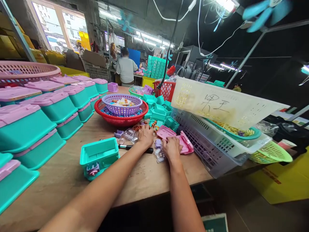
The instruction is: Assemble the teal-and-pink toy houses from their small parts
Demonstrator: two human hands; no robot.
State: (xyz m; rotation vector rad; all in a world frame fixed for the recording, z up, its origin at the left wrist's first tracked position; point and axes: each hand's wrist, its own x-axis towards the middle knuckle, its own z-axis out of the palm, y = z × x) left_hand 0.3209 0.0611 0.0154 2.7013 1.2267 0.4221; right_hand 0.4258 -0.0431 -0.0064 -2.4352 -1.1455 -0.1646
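A dim workshop with a dark ceiling, strip lights [149,38] (several in rows), a bright window [60,29], and a wooden worktop [72,174].

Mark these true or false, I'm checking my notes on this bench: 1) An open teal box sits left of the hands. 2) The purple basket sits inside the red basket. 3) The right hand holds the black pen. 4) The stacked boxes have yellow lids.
1) True: the open teal box lies left of the left hand.
2) True: the purple basket rests in the red basket.
3) False: the right hand rests on pink lids; the black pen lies under the left wrist.
4) False: the stacked boxes have pink lids.
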